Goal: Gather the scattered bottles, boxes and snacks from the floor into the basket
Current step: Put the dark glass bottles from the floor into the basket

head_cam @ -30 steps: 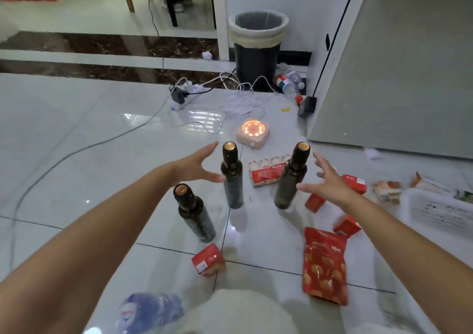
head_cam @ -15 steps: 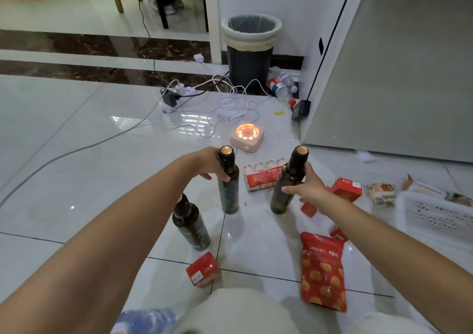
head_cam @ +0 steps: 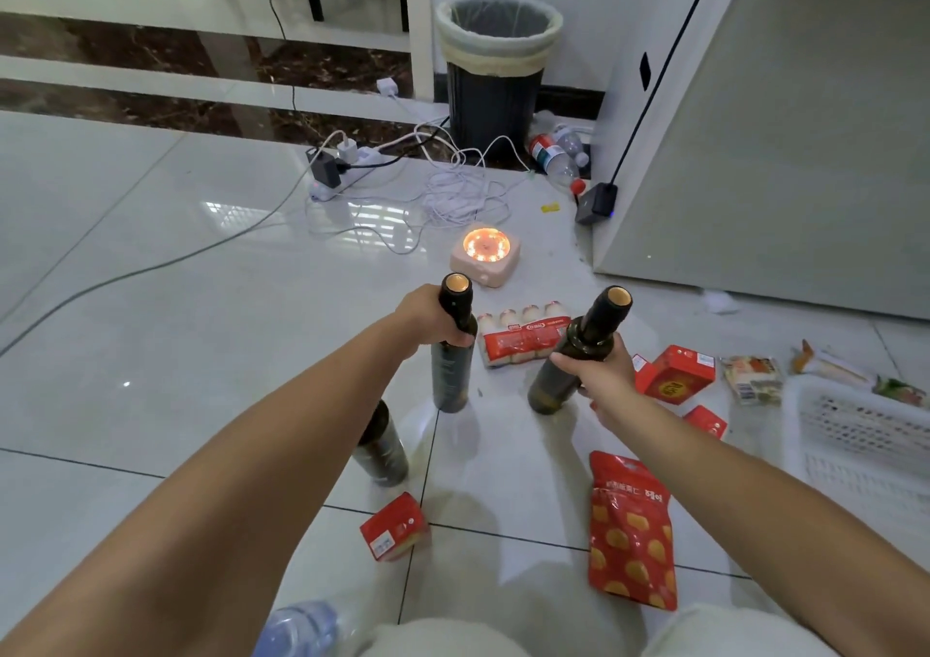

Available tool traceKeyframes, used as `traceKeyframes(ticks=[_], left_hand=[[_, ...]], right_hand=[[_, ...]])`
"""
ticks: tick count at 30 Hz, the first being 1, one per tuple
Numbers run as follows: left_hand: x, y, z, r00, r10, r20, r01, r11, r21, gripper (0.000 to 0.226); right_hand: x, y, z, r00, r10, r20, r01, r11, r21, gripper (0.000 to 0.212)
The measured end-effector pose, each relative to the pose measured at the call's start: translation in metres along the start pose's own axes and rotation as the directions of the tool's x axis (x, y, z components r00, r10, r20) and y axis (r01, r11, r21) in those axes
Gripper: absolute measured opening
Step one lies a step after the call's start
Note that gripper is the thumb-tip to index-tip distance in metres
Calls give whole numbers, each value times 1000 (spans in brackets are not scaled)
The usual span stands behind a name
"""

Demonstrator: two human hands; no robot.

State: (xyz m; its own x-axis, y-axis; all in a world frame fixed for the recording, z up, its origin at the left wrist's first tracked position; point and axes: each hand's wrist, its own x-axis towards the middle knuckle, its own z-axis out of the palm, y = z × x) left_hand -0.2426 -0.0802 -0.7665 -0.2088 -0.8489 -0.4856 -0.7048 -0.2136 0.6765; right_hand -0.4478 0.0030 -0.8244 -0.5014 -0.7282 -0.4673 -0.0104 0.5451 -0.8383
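Note:
My left hand (head_cam: 430,316) grips the neck of an upright dark glass bottle (head_cam: 451,374). My right hand (head_cam: 601,374) holds a second dark bottle (head_cam: 553,379), which tilts to the right. A third dark bottle (head_cam: 382,447) stands behind my left forearm, partly hidden. The white plastic basket (head_cam: 855,435) sits at the right edge. On the floor lie a red snack bag (head_cam: 631,530), a small red box (head_cam: 395,528), a larger red box (head_cam: 677,374), another small red box (head_cam: 707,420) and a pack of small white bottles (head_cam: 523,337).
A glowing pink round device (head_cam: 485,253), white cables (head_cam: 453,193) and a power strip (head_cam: 347,168) lie ahead. A bin (head_cam: 498,67) stands by the wall, with clear bottles (head_cam: 558,155) beside it. Snack packets (head_cam: 752,377) lie behind the basket. A clear plastic bottle (head_cam: 302,626) is near my knees.
Both hands moved from open beside the bottles to closed around them. The right bottle now tilts and looks raised off the floor.

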Motion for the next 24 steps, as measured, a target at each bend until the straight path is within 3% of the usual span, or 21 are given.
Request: traceKeyframes(ticks=[6,11,17,21,24], left_hand=[[-16,27,4,991,96,-96,-113,976,-188,48],[-28,77,18,972,211,-108,-236,891,-387,44],[-52,139,67,936,351,-31,-301,751,-588,28],[-70,179,118,913,408,34,-271,665,-696,30],[-81,199,151,877,469,101,-279,669,-689,37]], right_hand=[[-13,-5,-44,1000,9,30,-14,986,163,60],[-32,-17,-113,999,-48,11,42,949,313,53],[-67,-16,-214,973,-28,-229,148,837,527,60],[-89,6,-284,897,110,-429,209,748,630,57],[-102,33,-322,842,220,-492,204,716,668,55]])
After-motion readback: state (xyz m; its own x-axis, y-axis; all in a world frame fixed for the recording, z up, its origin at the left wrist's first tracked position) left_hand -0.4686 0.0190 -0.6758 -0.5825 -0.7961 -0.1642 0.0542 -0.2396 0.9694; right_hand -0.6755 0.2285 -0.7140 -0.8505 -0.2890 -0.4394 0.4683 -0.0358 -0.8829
